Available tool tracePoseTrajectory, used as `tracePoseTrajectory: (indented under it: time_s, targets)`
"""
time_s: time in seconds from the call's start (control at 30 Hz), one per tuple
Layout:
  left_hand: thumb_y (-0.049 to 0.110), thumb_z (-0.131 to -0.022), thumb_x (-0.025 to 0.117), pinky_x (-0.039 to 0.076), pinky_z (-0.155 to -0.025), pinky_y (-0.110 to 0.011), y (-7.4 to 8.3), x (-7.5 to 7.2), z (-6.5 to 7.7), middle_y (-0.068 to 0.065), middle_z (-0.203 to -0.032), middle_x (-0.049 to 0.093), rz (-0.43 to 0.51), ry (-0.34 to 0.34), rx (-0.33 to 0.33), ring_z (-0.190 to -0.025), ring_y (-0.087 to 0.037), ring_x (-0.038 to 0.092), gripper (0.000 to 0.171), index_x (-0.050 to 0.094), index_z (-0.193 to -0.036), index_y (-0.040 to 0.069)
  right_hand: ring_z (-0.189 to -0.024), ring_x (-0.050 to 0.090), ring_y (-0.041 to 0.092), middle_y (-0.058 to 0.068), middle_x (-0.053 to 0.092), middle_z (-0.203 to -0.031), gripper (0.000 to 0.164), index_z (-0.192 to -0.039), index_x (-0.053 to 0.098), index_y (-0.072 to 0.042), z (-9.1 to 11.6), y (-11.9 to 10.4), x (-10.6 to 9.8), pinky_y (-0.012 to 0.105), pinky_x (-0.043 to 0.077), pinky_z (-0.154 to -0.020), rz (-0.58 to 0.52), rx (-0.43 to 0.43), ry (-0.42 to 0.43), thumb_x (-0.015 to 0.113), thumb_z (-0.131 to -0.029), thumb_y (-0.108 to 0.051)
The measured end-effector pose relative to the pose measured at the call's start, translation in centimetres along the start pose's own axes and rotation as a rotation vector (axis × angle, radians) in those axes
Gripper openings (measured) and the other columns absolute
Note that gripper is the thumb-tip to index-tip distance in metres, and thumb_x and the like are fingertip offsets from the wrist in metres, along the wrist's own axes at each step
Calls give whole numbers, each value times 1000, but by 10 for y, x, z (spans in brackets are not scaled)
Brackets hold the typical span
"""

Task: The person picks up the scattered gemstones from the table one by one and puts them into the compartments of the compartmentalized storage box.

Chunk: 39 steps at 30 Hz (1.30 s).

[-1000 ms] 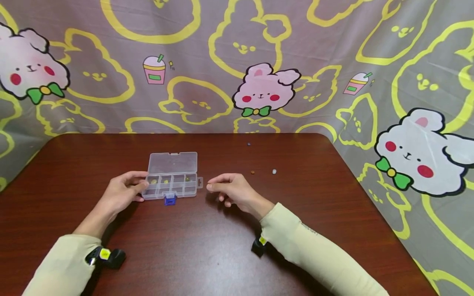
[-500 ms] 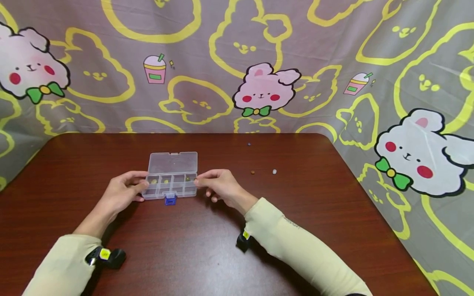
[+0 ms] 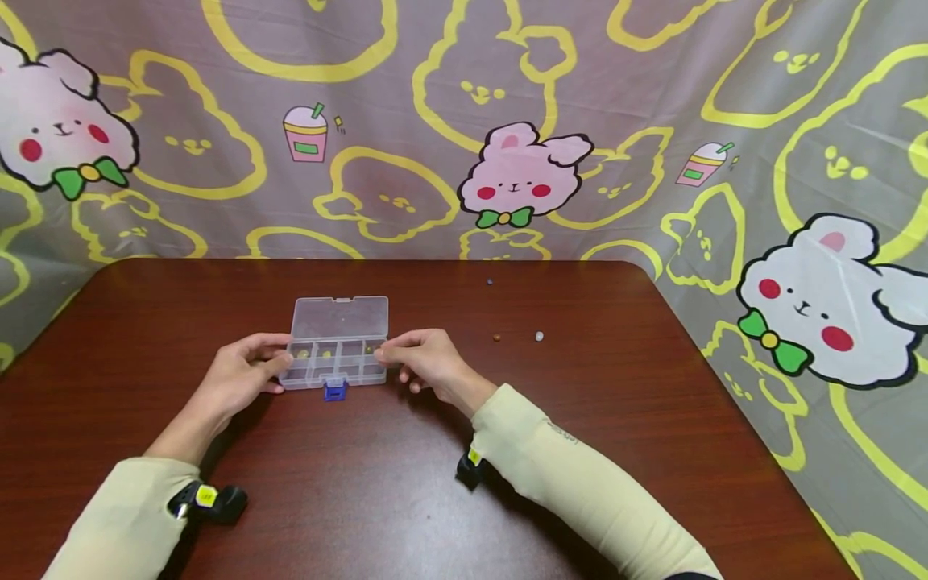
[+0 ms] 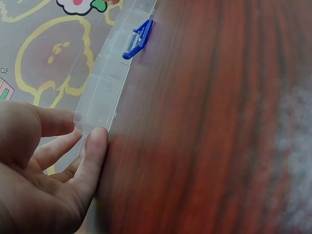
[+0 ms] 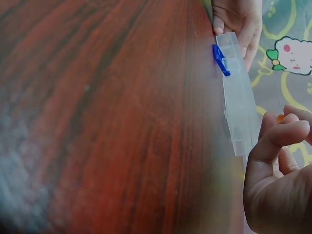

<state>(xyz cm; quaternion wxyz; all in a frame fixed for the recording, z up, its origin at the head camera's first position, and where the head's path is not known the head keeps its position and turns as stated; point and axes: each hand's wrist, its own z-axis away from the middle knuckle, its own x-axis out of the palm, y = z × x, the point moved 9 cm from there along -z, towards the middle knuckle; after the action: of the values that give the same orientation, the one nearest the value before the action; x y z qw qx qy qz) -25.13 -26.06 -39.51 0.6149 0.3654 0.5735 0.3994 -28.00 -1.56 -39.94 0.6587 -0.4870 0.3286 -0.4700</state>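
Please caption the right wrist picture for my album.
The right hand pinches a small orange piece by a clear box with a blue latch, the left hand holding the box's far end.

head: we look forward and down across the table (image 3: 406, 467) to the printed cloth (image 3: 406, 105), far enough back to fit the left hand (image 3: 239, 374) and right hand (image 3: 429, 362).
left wrist: we look from close beside that hand, lengthwise along the clear box (image 4: 100, 97), the scene tipped sideways.
right wrist: also near, we look along the box from its other end, toward the left hand.
blue latch (image 4: 139, 40): all three of our views share it.
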Motion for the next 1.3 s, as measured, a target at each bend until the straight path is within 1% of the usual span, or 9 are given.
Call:
tracePoseTrajectory:
  time_s: [0.27, 0.43, 0.57, 0.77, 0.9, 1.03, 1.3]
  targets:
    - [9, -102, 58, 60, -63, -29, 0, 1, 0, -26, -116, 58, -2, 0, -10, -78, -12, 61, 42, 50, -140, -8, -46, 47, 9, 14, 75, -88, 13, -96, 78, -4, 0, 1, 0, 20, 37, -38, 25, -10, 2, 80, -85, -11]
    - [10, -102, 59, 60, -63, -29, 1, 1, 0, -26, -115, 58, -4, 1, -14, -77, -11, 62, 43, 50, -139, -8, -46, 47, 8, 16, 75, -89, 14, -98, 78, -4, 2, 1, -2, 20, 37, -38, 32, -11, 3, 78, -85, -10]
    - [10, -102, 59, 60, -64, -29, 1, 0, 1, -25, -115, 57, -8, 0, -19, -77, -11, 62, 43, 50, -140, -7, -46, 47, 8, 16, 75, -90, 15, -99, 77, -4, 3, 2, -5, 20, 37, -38, 32, -10, 0, 78, -86, -10]
    - [10, -102, 58, 60, -64, -29, 0, 1, 1, -25, -116, 57, -9, -3, -26, -78, -13, 61, 43, 49, -140, -7, -47, 48, 8, 11, 75, -86, 16, -102, 77, -3, 6, 2, -11, 20, 38, -39, 40, -9, -7, 77, -87, -10]
    - [10, -102, 58, 59, -63, -29, 1, 1, 1, -26, -116, 58, -5, -2, -18, -78, -13, 61, 43, 49, -140, -8, -48, 48, 9, 8, 74, -83, 16, -101, 76, -2, 10, 2, -19, 21, 38, -39, 49, -15, -11, 77, -87, -10]
    - [10, -102, 59, 60, -63, -29, 0, 1, 0, -26, -116, 58, -4, -2, -13, -78, -11, 61, 43, 49, -140, -8, -49, 49, 9, 7, 72, -82, 19, -105, 75, 0, 14, 4, -32, 21, 38, -40, 62, -15, -10, 76, -88, -9]
    - [10, -102, 59, 60, -63, -29, -1, 1, -1, -25, -115, 57, -5, -3, -4, -76, -9, 61, 44, 49, -140, -9, -49, 50, 10, 13, 73, -86, 19, -104, 74, 0, 26, 6, -60, 21, 38, -40, 115, -13, 22, 76, -88, -9]
